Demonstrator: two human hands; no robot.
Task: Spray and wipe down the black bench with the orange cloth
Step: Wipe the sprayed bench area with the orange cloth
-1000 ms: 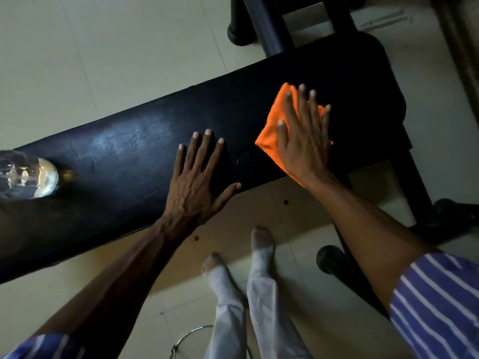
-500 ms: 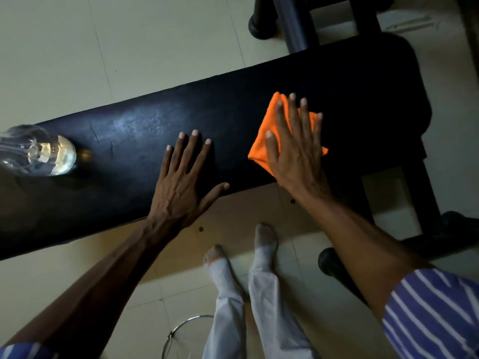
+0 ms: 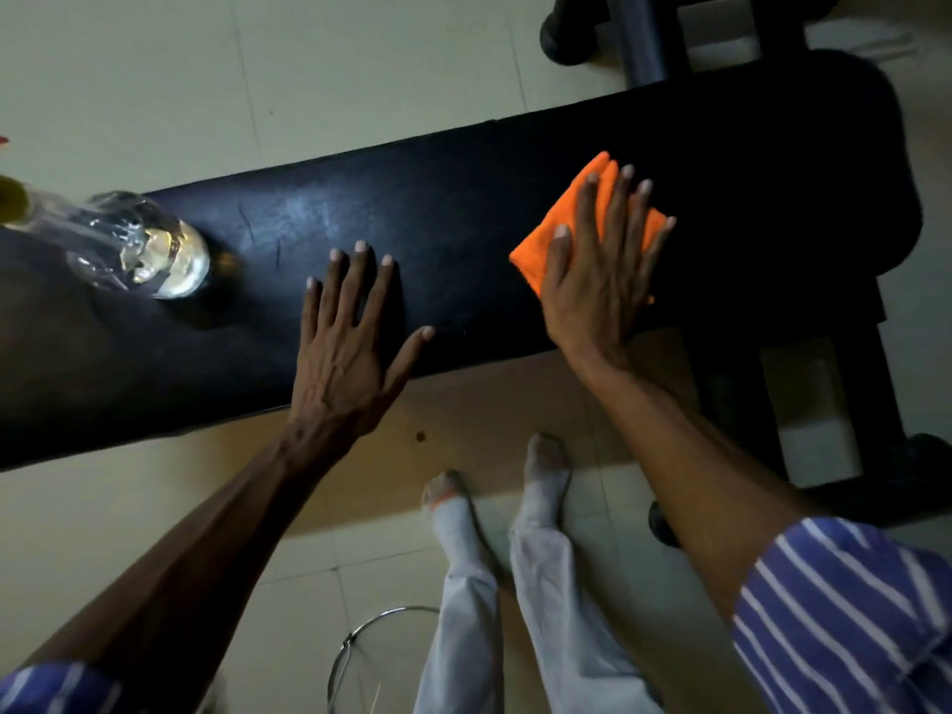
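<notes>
At the far left a clear spray bottle stands on the black bench, well apart from your hands, so the step in hand looks to be wiping rather than spraying. Your left hand lies flat on the pad near its near edge, fingers spread wide and gripping nothing; use it as a brace and keep your weight on it while the other hand works. To its right, your right hand presses palm-down on the orange cloth, fingers straight and fanned over it, pinning rather than pinching.

To wipe well, keep that palm flat so the whole folded cloth stays in contact, and run overlapping strokes along the pad instead of short dabs. The dull sheen between bottle and left hand may be wet or unwiped, so work back toward it. Mind the bottle when your strokes reach that end.

The bench's long axis runs from near left to far right, its rounded end far right. The cloth lies on the right part of the pad, one corner pointing to the far side.
</notes>
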